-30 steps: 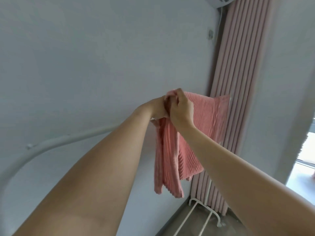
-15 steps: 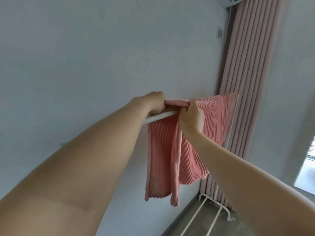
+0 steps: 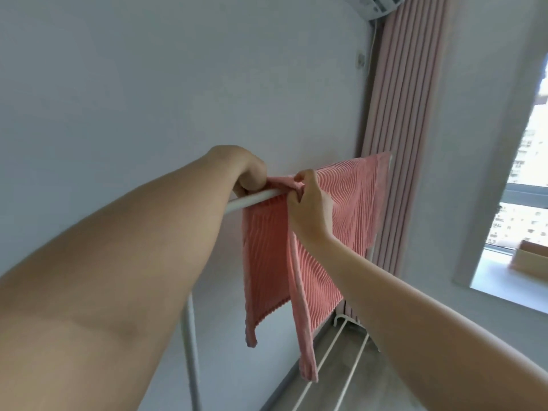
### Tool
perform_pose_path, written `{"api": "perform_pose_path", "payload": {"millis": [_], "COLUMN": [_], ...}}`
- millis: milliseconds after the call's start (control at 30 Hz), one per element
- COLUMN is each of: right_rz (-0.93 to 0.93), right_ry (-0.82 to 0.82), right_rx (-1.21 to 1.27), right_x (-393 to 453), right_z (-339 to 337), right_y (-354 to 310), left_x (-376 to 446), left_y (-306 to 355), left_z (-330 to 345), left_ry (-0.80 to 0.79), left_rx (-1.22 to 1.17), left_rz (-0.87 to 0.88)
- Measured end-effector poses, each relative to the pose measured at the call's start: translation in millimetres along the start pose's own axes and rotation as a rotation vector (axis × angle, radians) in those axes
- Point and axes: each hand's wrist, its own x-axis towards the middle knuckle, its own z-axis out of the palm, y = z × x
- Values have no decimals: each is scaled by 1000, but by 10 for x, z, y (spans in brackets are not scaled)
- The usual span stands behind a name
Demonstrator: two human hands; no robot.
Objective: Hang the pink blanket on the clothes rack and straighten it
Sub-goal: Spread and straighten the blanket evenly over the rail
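Note:
The pink ribbed blanket [image 3: 350,209] hangs over the white top bar of the clothes rack [image 3: 255,199], spread toward the right end and bunched near my hands. My left hand [image 3: 247,170] reaches over the bar and grips the bunched edge from behind. My right hand [image 3: 310,203] pinches the same bunched fold on the near side of the bar. One narrow twisted strip of blanket dangles lower than the rest. The far side of the blanket is hidden.
The rack's white upright [image 3: 189,345] stands at lower left and its bottom rails [image 3: 338,351] cross the grey floor. A pink curtain [image 3: 394,120] hangs behind. A window [image 3: 522,179] with a cardboard box [image 3: 529,261] on the sill is at right. The wall is close behind the rack.
My hands have separated from a joined grip above the bar; the blanket now lies over the bar with one hand on each side. The view has tilted downward and to the right.

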Motion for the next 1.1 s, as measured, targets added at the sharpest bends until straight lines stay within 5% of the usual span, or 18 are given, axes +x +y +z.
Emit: {"api": "perform_pose_path", "payload": {"millis": [400, 767, 933, 1100], "right_rz": [90, 154, 10, -104], "right_ry": [-63, -90, 182, 192], "right_rx": [31, -239, -200, -165], "right_x": [-811, -1175, -979, -1324], "right_z": [-148, 57, 148, 383], "right_y": [-977, -1227, -1394, -1208], "left_x": [-1423, -1315, -1265, -1308], "left_y": [-679, -1237, -1298, -1492], "left_z": [94, 834, 846, 1173], "left_ry": [170, 536, 840, 1010], "left_rx": [-251, -313, -564, -609], "left_rz": [43, 330, 405, 515]}}
